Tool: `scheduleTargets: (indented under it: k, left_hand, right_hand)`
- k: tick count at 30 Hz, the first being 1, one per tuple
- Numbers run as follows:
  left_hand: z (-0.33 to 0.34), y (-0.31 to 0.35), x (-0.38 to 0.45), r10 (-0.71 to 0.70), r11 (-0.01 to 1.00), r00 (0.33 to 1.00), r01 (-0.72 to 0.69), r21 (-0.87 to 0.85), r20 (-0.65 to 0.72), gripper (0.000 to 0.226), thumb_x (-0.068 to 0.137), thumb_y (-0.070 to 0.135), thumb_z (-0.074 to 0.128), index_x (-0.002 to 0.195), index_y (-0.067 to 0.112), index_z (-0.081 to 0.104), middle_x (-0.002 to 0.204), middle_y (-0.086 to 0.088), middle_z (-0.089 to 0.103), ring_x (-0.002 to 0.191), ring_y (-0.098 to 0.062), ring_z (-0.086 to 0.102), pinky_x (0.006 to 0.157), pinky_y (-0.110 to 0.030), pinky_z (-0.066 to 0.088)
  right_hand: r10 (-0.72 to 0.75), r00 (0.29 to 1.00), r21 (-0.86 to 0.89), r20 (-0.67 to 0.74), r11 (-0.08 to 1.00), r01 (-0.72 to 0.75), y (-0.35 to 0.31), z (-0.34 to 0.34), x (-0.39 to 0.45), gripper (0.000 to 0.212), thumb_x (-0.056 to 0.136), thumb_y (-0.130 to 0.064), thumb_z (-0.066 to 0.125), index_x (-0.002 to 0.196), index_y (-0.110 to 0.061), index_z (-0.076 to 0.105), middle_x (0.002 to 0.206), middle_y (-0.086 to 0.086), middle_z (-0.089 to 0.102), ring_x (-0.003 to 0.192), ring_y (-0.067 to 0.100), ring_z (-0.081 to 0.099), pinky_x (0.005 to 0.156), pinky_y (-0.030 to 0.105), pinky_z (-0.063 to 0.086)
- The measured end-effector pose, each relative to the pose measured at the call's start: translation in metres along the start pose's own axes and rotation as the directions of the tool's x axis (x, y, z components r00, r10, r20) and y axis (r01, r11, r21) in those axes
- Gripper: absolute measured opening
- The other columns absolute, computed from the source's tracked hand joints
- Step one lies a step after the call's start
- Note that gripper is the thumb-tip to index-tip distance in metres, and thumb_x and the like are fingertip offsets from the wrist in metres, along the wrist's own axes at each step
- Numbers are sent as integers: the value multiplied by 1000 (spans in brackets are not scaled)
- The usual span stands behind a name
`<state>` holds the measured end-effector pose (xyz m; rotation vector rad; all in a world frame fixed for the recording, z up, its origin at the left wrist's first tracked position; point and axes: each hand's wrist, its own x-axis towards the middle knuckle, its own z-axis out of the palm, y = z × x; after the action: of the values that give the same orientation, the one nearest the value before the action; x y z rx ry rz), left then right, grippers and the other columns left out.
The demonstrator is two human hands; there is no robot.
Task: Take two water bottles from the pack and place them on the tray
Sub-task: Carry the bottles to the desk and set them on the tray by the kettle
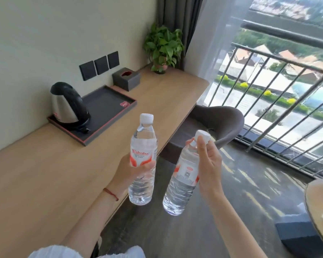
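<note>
Holding both bottles already, so the pack part looks done imo, and no pack in view btw. Using the tray [108, 104] as the landmark: nearest to the camera and well short of the tray, the left hand [131, 172] is wrapped round the middle of the left bottle [143, 161], thumb across the label, bottle upright w/ cap on top. Prob held mid-body so it can go straight down on its base. Just right of that, out over the floor past the desk [45, 174] edge, the right hand [207, 162] pinches the right bottle [183, 175] up by the neck and cap w/ fingertips, body hanging below and tilted a bit. Looks like a carry grip, not a placing grip, so it may swing when set down. Further on, the tray sits on the desk against the wall, dark w/ a red rim. A kettle [68, 105] takes up its left end, so the free spot is the right half, where a small red card [124, 104] lies near the corner. Past the tray: tissue box [126, 78], then a potted plant [163, 47] at the far end.
</note>
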<state>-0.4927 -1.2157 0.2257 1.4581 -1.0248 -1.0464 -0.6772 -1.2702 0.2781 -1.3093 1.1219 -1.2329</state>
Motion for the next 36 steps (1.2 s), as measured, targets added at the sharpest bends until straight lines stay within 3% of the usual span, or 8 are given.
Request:
scheduleTargets:
  k: [3,9,13,17,20,25,32,36]
  left_hand:
    - [10,2,39,-25,1000,998,25,-5,-60,27,77,10,73,94,25,58,81,5,65,79,-14,66,66,-19,57]
    - [12,4,123,-54,996,994,46,-82,-99,32,60,31,84,82,26,62,63,17,70,62,0,68,52,-10,52]
    - [5,7,180,-69,988,983,44,-146,-172,42,46,41,76,83,23,65,65,12,73,62,-1,69,52,-12,53]
    - [-1,9,224,-88,986,968,51,-160,-235,44,46,39,78,86,22,67,72,4,72,67,-7,69,57,-16,57]
    - [-4,3,248,-122,985,949,80,-153,-290,43,52,31,83,91,20,68,80,2,74,77,-12,70,61,-18,58]
    - [1,-20,283,-195,981,873,171,-95,-446,42,65,4,83,101,6,61,92,-10,73,84,-16,69,71,-24,59]
    - [19,-44,320,-326,945,659,245,-217,-678,54,56,2,88,102,4,60,92,-6,69,83,-18,63,78,-32,52]
    - [20,-51,331,-384,922,555,265,-280,-738,57,52,1,88,99,16,61,87,4,67,78,-12,61,71,-27,52]
  right_hand:
    - [-3,999,29,42,1000,2,9,-3,54,33,86,-47,52,88,-16,61,80,-4,70,76,20,69,73,41,57]
    - [12,992,57,122,998,-19,35,14,152,22,83,-47,52,83,-30,65,87,6,71,83,28,69,78,48,56]
    - [-4,990,85,144,996,-9,45,35,210,34,83,-48,52,91,-18,65,91,11,68,88,37,64,87,64,48]
    - [-10,974,86,227,996,-10,54,55,263,32,86,-47,51,90,-19,65,94,24,66,91,50,61,86,66,47]
    - [-16,944,70,331,997,-8,65,70,298,28,90,-46,50,88,-24,66,92,18,69,89,42,64,82,56,51]
    - [-10,826,14,563,1000,2,89,98,355,29,84,-56,48,86,-34,67,84,-7,71,78,12,67,63,18,54]
    - [-70,573,-13,816,990,140,119,137,423,31,89,-50,46,91,-22,62,68,11,59,63,10,49,60,25,42]
    - [-67,493,-64,867,967,245,131,161,445,11,88,-40,47,80,-34,50,59,-19,53,53,0,45,49,8,33]
